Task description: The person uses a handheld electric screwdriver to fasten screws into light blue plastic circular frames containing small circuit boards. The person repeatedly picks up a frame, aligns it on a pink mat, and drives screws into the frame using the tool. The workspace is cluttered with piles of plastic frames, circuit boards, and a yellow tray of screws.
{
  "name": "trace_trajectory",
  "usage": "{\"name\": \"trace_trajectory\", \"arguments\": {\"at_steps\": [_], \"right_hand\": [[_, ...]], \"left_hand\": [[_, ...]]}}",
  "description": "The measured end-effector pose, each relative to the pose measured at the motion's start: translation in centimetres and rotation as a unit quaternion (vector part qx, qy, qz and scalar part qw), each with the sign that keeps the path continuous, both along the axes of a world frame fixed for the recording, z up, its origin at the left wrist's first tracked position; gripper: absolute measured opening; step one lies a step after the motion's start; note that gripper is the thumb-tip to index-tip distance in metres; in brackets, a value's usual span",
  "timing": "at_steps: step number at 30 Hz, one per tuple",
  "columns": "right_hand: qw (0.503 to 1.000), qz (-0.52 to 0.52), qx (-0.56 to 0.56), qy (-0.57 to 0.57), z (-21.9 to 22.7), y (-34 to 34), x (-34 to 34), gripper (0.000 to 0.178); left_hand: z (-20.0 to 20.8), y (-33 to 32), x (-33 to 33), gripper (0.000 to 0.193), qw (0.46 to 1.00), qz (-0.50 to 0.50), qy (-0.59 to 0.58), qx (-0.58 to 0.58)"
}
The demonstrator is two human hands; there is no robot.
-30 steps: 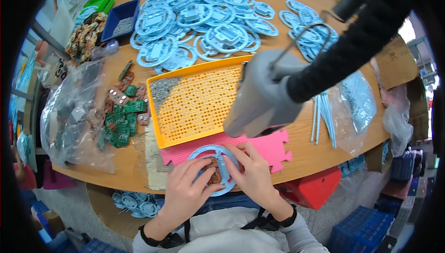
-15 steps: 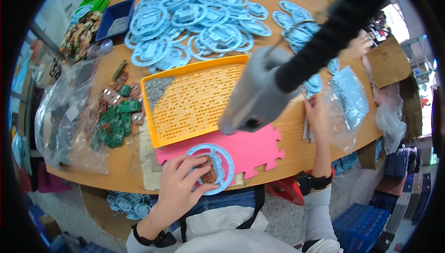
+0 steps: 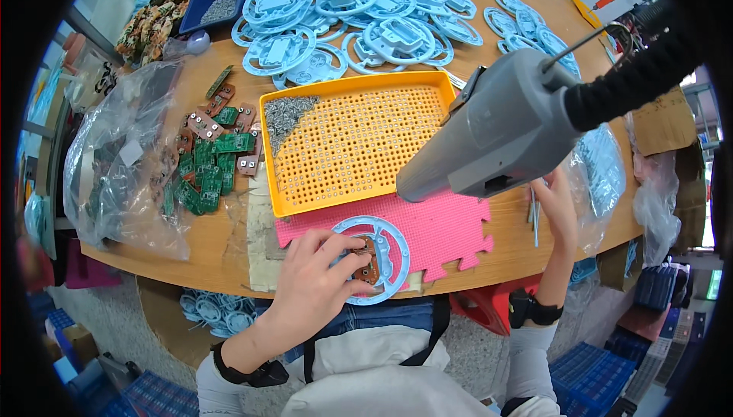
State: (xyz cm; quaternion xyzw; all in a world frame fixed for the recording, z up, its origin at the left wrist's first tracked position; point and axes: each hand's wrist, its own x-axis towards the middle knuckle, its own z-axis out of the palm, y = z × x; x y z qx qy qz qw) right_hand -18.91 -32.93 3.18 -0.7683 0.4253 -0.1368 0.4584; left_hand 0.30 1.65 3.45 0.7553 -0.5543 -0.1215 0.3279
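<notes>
My left hand (image 3: 317,276) grips a light-blue plastic ring (image 3: 401,253) at the table's front edge. Its fingers and thumb press on a brown circuit board (image 3: 371,264) set inside the ring, partly hidden by the fingers. Over to the right, my right hand (image 3: 557,207) is closed in a pinch at the upper end of a thin grey rod (image 3: 536,230); the grip is partly hidden. A grey power screwdriver (image 3: 489,134) on a black coiled cord hangs between the hands and covers part of the view.
A yellow perforated tray (image 3: 267,180) of small screws lies behind a pink foam mat (image 3: 450,237). Green and brown circuit boards (image 3: 206,165) and a clear plastic bag (image 3: 114,165) are at left. Blue plastic rings (image 3: 343,4) pile up behind; a bag of blue parts (image 3: 603,165) lies right.
The view has shifted, and the screwdriver appears farther right. My right hand has come nearer to me, down to the thin rods. My left hand keeps the ring and board at the front edge.
</notes>
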Motion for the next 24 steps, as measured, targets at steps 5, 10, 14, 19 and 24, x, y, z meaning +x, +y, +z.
{"name": "trace_trajectory", "arguments": {"at_steps": [5,10,14,19,24], "right_hand": [[0.999,0.028,0.016,-0.044,2.0,3.9,-2.1,0.022],[0.987,0.048,0.016,-0.155,4.1,14.0,-0.5,0.042],[0.956,0.245,-0.155,-0.053,5.0,15.9,1.4,0.023],[0.935,0.225,-0.275,0.010,1.4,12.6,1.1,0.030],[0.947,0.251,-0.199,0.017,0.5,14.0,1.2,0.035]], "left_hand": [[0.9,-0.7,-1.0,0.037,0.998,0.004,-0.034,0.044],[0.6,-0.2,-0.4,0.031,0.999,-0.009,-0.032,0.039],[0.5,0.3,0.2,0.031,1.000,-0.009,-0.012,0.003],[-1.5,0.6,-0.5,0.033,0.997,0.007,0.062,-0.049],[-2.3,0.9,0.1,0.034,0.989,0.007,0.130,-0.070]]}}
